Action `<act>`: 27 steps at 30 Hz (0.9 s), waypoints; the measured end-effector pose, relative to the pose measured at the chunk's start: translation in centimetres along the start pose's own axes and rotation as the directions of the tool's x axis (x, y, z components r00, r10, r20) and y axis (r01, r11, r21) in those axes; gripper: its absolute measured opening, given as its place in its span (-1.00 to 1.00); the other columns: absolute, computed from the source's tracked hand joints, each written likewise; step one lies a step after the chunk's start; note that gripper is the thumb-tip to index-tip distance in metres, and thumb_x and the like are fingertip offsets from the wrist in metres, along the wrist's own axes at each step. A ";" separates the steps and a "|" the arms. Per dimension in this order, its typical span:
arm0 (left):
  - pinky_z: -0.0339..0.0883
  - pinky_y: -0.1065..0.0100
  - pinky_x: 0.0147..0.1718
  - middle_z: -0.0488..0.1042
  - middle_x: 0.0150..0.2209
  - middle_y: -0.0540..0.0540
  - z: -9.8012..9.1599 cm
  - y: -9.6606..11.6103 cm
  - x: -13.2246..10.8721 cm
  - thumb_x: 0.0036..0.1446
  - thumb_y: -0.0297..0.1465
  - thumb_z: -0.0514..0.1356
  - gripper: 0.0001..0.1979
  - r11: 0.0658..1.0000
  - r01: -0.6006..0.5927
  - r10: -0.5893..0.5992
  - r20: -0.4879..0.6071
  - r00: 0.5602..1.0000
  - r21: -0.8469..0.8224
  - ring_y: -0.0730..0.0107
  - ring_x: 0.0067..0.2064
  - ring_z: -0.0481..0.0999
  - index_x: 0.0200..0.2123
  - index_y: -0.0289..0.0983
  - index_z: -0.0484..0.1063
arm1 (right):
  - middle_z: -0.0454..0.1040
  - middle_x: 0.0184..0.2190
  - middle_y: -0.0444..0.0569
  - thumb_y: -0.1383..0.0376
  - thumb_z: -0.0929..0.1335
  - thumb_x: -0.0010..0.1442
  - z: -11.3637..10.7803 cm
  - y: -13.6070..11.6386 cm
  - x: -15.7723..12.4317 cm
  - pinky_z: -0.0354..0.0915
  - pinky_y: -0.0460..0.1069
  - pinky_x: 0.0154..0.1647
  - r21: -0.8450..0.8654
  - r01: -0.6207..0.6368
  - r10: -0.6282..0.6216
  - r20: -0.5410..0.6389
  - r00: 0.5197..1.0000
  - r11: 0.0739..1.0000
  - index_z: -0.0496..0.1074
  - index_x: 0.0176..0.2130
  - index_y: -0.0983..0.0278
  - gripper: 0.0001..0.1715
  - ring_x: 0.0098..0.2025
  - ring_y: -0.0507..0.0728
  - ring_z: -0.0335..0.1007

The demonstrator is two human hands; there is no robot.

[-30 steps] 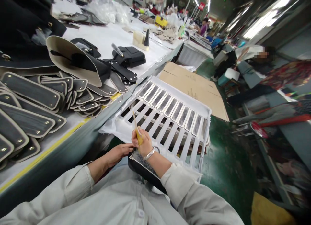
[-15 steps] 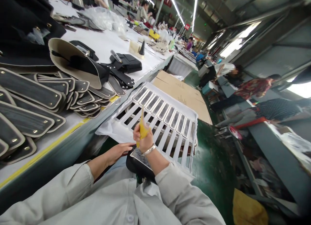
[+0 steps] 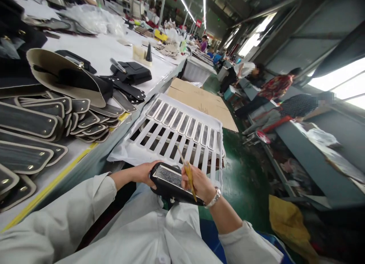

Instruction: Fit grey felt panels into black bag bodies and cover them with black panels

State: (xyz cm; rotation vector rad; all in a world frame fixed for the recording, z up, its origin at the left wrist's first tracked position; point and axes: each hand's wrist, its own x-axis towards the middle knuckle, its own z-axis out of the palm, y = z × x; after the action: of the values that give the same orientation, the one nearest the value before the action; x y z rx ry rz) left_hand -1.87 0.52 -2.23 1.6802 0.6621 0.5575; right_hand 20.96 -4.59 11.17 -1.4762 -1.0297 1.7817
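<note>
My left hand (image 3: pixel 144 172) grips the near-left end of a black padded leather piece (image 3: pixel 171 186) with a grey, glue-coated rectangular top face, held over my lap. My right hand (image 3: pixel 199 182) is closed on a thin yellow brush or spatula (image 3: pixel 186 172), its stick pointing up and away, and the hand rests on the right end of the piece. Just beyond stands a white slotted rack (image 3: pixel 159 142) whose far row holds several grey-coated strips (image 3: pixel 182 121).
On the left runs a white worktable (image 3: pixel 99 51) with a yellow edge line, carrying several stacked black straps (image 3: pixel 34 123), a cream-lined flap (image 3: pixel 65 76) and black pouches (image 3: pixel 131 72). Cardboard sheets (image 3: pixel 199 100) lie past the rack. Other people sit at benches to the right.
The view has swung left. My right hand moved from the piece's left part to its right end, uncovering the grey face; my left hand closed on the left end.
</note>
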 end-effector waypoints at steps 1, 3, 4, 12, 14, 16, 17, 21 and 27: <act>0.28 0.20 -0.03 0.48 -0.04 -0.14 0.2 0.0 0.6 -0.41 -0.32 0.46 -0.02 0.997 -0.019 0.021 -0.024 0.999 0.075 0.05 -0.03 0.46 0.16 -0.22 0.17 | 0.22 -0.70 -0.28 -0.17 0.28 0.07 -0.7 0.9 -1.1 0.16 -0.17 -0.70 -0.065 -0.035 0.035 0.003 0.999 0.997 0.20 -0.38 0.27 -0.45 -0.68 -0.03 0.30; 0.32 0.26 -0.14 0.52 -0.15 -0.11 0.6 0.1 1.5 -0.38 -0.30 0.45 -0.20 0.981 -0.021 0.036 -0.077 0.996 0.194 0.07 -0.13 0.50 0.02 -0.22 0.27 | 0.36 -0.58 -0.20 -0.12 0.31 0.09 -1.6 2.8 -3.0 0.25 -0.13 -0.68 -0.144 -0.083 0.088 0.025 0.996 0.986 0.20 -0.29 0.27 -0.48 -0.58 0.05 0.43; 0.32 0.28 -0.18 0.53 -0.19 -0.10 0.7 0.2 1.7 -0.35 -0.30 0.43 -0.28 0.972 -0.009 0.033 -0.098 0.995 0.236 0.08 -0.16 0.51 -0.04 -0.22 0.30 | 0.41 -0.48 -0.15 -0.08 0.33 0.08 -1.9 3.7 -3.6 0.29 -0.11 -0.65 -0.156 -0.092 0.100 0.042 0.994 0.983 0.19 -0.23 0.27 -0.48 -0.53 0.07 0.46; 0.29 0.27 -0.20 0.54 -0.29 -0.08 1.4 -0.8 2.0 -0.15 -0.43 0.27 -0.62 0.940 0.106 -0.039 -0.205 0.978 0.325 0.08 -0.20 0.53 -0.17 -0.20 0.35 | 0.42 -0.43 -0.15 -0.01 0.36 0.06 0.8 8.6 -4.0 0.34 -0.07 -0.58 -0.099 -0.192 0.204 0.120 0.972 0.976 0.10 -0.22 0.25 -0.50 -0.50 0.10 0.47; 0.28 0.24 -0.18 0.54 -0.32 -0.09 1.6 -1.2 1.9 -0.14 -0.43 0.26 -0.64 0.930 0.143 -0.057 -0.250 0.967 0.339 0.05 -0.20 0.53 -0.18 -0.20 0.37 | 0.41 -0.46 -0.18 0.00 0.35 0.07 2.2 9.1 -3.2 0.29 -0.09 -0.64 -0.093 -0.179 0.189 0.111 0.976 0.979 0.09 -0.25 0.24 -0.52 -0.55 0.08 0.45; 0.28 0.22 -0.16 0.54 -0.32 -0.11 1.7 -1.4 2.0 -0.13 -0.43 0.26 -0.65 0.922 0.169 -0.066 -0.288 0.955 0.349 0.03 -0.18 0.52 -0.17 -0.20 0.39 | 0.40 -0.49 -0.20 0.00 0.36 0.06 3.6 9.4 -2.3 0.24 -0.11 -0.69 -0.073 -0.145 0.150 0.065 0.987 0.987 0.11 -0.24 0.24 -0.52 -0.61 0.05 0.41; 0.28 0.21 -0.14 0.54 -0.31 -0.12 1.8 -1.5 2.0 -0.12 -0.44 0.26 -0.64 0.919 0.179 -0.069 -0.304 0.950 0.352 0.03 -0.17 0.51 -0.16 -0.20 0.39 | 0.40 -0.49 -0.20 -0.01 0.37 0.04 4.3 9.5 -1.8 0.24 -0.11 -0.70 -0.052 -0.131 0.132 0.033 0.991 0.990 0.13 -0.24 0.24 -0.51 -0.63 0.05 0.40; 0.25 0.13 -0.05 0.52 -0.31 -0.14 1.7 -1.8 2.1 -0.14 -0.49 0.25 -0.59 0.909 0.216 -0.084 -0.352 0.932 0.356 -0.01 -0.11 0.48 -0.12 -0.21 0.40 | 0.44 -0.51 -0.13 -0.04 0.35 0.07 7.0 10.3 0.0 0.28 -0.10 -0.64 0.101 -0.162 0.173 -0.105 0.979 0.981 0.23 -0.27 0.29 -0.52 -0.63 0.02 0.38; 0.12 0.05 0.11 0.34 0.07 -0.28 1.3 -1.7 1.8 -0.03 -0.53 0.13 -0.46 0.926 0.202 -0.066 -0.391 0.918 0.318 -0.05 0.11 0.31 0.09 -0.28 0.29 | 0.47 -0.55 0.01 -0.12 0.20 0.20 9.0 11.7 1.5 0.25 -0.09 -0.57 0.224 -0.292 0.328 -0.142 0.934 0.930 0.35 -0.39 0.36 -0.41 -0.62 0.04 0.39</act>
State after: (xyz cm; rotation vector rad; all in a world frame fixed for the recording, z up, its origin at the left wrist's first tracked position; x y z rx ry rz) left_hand 0.11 1.12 -4.11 1.8578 1.2090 0.6979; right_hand 12.15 -11.11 1.16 -1.7055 -0.5306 1.8619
